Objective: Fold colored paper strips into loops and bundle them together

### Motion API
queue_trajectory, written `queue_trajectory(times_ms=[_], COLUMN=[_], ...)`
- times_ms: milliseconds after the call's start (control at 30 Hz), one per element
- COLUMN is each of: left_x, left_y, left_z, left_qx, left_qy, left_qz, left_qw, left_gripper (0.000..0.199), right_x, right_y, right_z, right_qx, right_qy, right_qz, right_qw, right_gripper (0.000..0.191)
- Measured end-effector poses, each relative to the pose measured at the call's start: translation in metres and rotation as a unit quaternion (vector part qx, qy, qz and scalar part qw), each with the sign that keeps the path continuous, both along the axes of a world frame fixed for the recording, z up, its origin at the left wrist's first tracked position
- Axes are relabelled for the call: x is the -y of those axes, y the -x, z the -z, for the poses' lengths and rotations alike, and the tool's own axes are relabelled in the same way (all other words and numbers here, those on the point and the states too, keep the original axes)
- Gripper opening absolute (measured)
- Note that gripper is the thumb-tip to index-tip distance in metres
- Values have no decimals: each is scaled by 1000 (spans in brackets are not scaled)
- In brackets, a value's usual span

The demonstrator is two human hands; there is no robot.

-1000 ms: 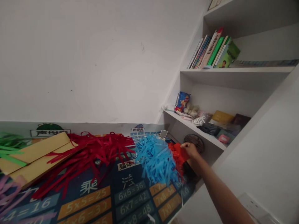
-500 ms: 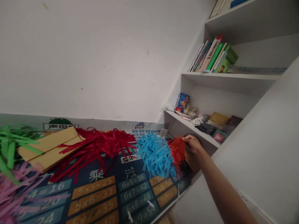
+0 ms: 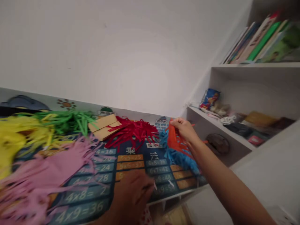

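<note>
right hand (image 3: 184, 129) is poising near the back right corner of the desk (image 3: 164, 199), its thumb and fingers pinching the upper edge of an orange fringed paper (image 3: 174, 139). the orange piece is hanging from that grasp, its strips draping in front of a blue fringed bundle (image 3: 181, 160), which is lying toward the desk's right edge. left hand (image 3: 134, 190) is showing near the front edge, blurred, fingers looking curled; cannot tell whether they are holding anything.

a multiplication-table mat (image 3: 84, 207) is covering the desktop. along the back edge, going leftward: a red fringed bundle (image 3: 138, 131) is lying next to the blue one, a folded tan paper (image 3: 103, 125) is meeting the red strips, and a green fringed bundle (image 3: 70, 120) is lying just beside the tan piece. yellow fringed paper (image 3: 11, 134) is lying farthest left; pink fringed paper (image 3: 53, 165) is spreading nearer the front edge.

beyond the right edge, a white shelf unit (image 3: 220, 127) is holding a blue snack bag (image 3: 211, 97); books (image 3: 257, 43) are leaning one shelf higher.
</note>
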State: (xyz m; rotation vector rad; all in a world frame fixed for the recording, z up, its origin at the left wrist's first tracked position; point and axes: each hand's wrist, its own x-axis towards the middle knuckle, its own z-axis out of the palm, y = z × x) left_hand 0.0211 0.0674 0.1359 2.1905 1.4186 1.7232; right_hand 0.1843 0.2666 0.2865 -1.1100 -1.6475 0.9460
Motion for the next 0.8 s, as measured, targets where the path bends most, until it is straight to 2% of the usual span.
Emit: queue_trajectory(times_ms=[100,200,367,500,633,800], left_x=[-22,-33,-27,-27,-29,-32], left_y=[12,23,34,34,29,27], left_z=[-16,-21,-15,-16,-16,-11], left_qx=[8,-3,-21,-13,1,-10], left_qy=[-33,-59,-55,-48,-43,-74], left_qz=[-104,-162,-168,-173,-181,-196], left_qw=[994,985,984,984,982,978], left_gripper=[16,21,22,12,14,16], right_x=[29,46,48,47,48,51], right_y=[51,77,94,101,104,103], right_z=[22,40,61,73,80,86], right_qx=[-13,-15,-14,-9,-4,6], right_qy=[33,58,78,76,65,58], right_qz=[-69,-100,-108,-107,-97,-93], right_qw=[997,993,991,991,993,994], right_gripper=[30,27,24,24,23,19])
